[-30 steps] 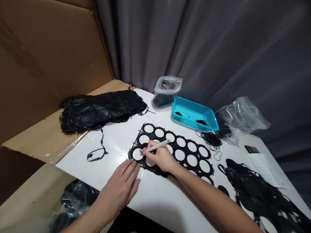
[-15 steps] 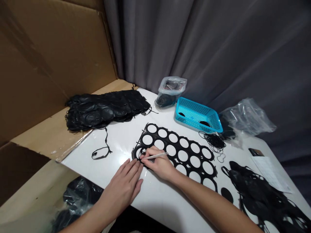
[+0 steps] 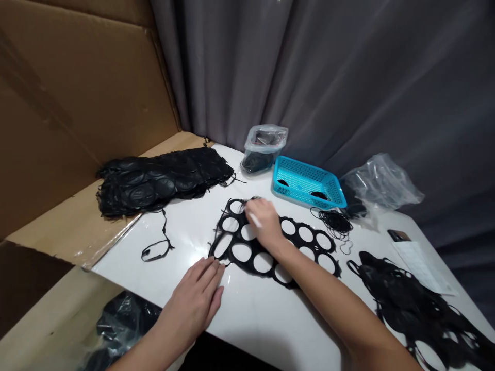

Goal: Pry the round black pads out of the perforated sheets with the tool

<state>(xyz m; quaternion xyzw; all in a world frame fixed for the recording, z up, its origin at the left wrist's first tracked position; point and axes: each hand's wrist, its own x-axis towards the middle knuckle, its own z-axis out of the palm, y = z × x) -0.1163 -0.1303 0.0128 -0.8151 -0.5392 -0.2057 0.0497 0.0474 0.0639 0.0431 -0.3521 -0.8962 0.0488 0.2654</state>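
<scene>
A black flexible sheet point(image 3: 253, 264) full of round holes lies on the white table, its near-left hole pulled into a narrow oval. My left hand point(image 3: 199, 288) rests flat, fingers stretched out, with its fingertips on the sheet's near-left corner. Over the far-left part of the sheet is my right hand point(image 3: 265, 221), closed around a slim white pen-like tool point(image 3: 254, 217) and slightly blurred. Some black material shows just beyond its fingertips; whether the fingers grip it is hidden. My right forearm covers part of the sheet.
A stack of black moulded sheets point(image 3: 162, 180) sits left on cardboard point(image 3: 73, 211). Behind are a clear bag point(image 3: 265, 147), a blue basket point(image 3: 309, 183) and a coil of black cord point(image 3: 336, 221). Black scraps point(image 3: 413, 304) and paper point(image 3: 423, 268) lie right. A black loop point(image 3: 157, 252) lies left.
My right hand has moved with the white tool from the sheet's near-left hole to its far edge. That hole has narrowed to an oval. My left hand has stayed at the corner.
</scene>
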